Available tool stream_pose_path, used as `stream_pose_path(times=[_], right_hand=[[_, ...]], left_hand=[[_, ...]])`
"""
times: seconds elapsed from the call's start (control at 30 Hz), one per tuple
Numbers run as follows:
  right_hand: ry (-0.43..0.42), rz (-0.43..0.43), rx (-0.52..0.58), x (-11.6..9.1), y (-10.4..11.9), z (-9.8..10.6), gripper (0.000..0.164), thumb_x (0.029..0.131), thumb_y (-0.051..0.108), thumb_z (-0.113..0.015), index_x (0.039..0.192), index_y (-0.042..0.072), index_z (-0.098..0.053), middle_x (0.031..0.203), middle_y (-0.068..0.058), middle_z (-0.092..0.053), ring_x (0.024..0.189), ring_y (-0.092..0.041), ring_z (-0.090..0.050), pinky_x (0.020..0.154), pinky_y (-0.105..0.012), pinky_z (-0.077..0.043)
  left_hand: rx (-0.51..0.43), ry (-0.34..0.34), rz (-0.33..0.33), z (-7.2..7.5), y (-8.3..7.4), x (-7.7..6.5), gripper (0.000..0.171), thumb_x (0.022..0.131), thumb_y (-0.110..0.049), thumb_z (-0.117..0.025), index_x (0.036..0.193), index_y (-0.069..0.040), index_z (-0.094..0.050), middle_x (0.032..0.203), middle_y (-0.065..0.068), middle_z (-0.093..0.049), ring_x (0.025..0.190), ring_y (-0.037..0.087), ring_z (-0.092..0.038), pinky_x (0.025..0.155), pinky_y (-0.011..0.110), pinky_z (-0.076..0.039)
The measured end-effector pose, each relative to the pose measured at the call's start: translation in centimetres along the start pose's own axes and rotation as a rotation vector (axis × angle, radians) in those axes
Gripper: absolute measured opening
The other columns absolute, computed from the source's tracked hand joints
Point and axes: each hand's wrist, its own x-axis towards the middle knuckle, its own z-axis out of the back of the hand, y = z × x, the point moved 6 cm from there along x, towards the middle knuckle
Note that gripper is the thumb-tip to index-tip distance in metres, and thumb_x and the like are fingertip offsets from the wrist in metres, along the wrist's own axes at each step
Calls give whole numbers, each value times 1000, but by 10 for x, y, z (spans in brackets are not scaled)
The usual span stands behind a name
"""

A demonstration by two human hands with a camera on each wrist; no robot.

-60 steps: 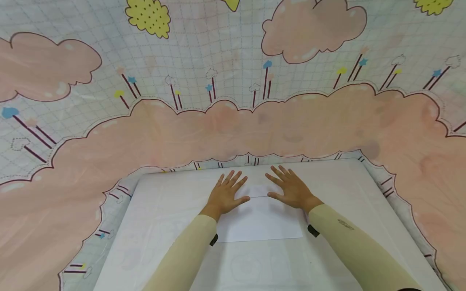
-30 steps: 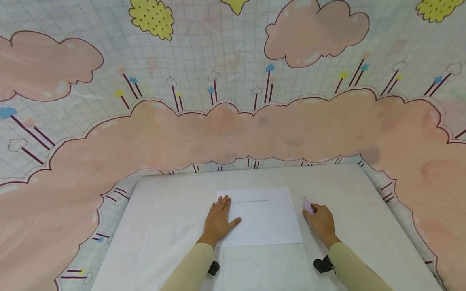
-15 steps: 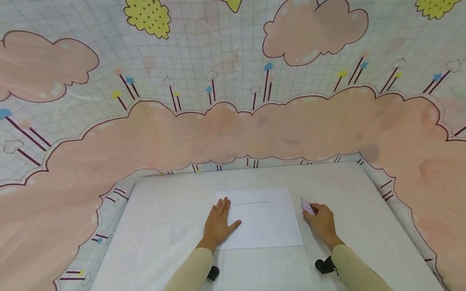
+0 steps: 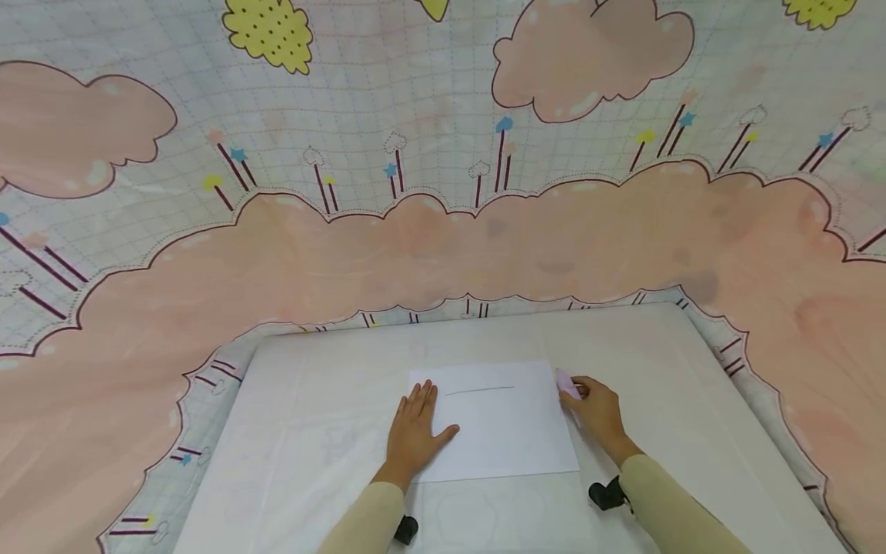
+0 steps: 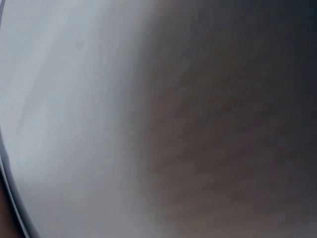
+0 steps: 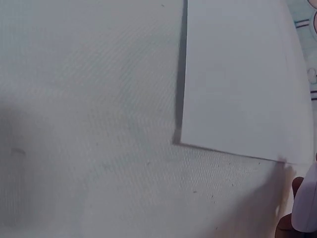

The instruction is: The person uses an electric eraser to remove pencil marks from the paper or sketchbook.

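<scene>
A white sheet of paper [image 4: 512,431] lies on the table, with one thin, nearly straight line [image 4: 481,390] across its upper part. My left hand [image 4: 415,431] rests flat on the sheet's left side, fingers spread and thumb out. Just past the right edge, my right hand [image 4: 598,408] pinches a small lilac tool [image 4: 566,382] with a narrow tip, its kind unclear. That lilac tool [image 6: 304,210] also shows at the lower right of the right wrist view, between fingers close to the paper's edge. The left wrist view is blurred and mostly dark.
The white-covered table [image 4: 332,400] reaches up to a patterned cloth [image 4: 443,254] with clouds and stars, which hangs behind and around it. A black strap-like piece [image 4: 607,494] hangs at the right cuff, and another [image 4: 406,530] at the left.
Both hands were spread on the paper's upper part; the left has since slid down its left side. My right hand has taken up the lilac tool and moved it left to the paper's edge.
</scene>
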Motion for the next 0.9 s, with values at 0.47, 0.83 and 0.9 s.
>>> stream_pose_path(times=[0.47,0.83,0.9], right_hand=[[88,-10,40,5,11,-12,47,86,12,-73,131,0,-61,102,-21,-68,89,-28,-61,73,-33,-52],[229,1,149,-1,14,-26,50,91,10,-70,139,6,-56,111,-20,-61,74,-14,-60,58,-19,-52],[254,27,140,0,17,-26,48,93,14,-68,139,7,-56,110,-19,-63,75,-14,-58,58,-19,-52]], left_hand=[[-29,-40,10,-2,4,-4,90,88,-69,-52,154,-10,-33,162,4,-29,151,25,-21,123,46,-15],[-22,-83,11,-5,4,-10,91,84,-70,-56,152,-12,-38,160,2,-34,149,24,-26,122,47,-19],[-7,-84,14,-5,2,-9,91,84,-71,-55,153,-13,-37,160,1,-33,149,23,-25,122,47,-19]])
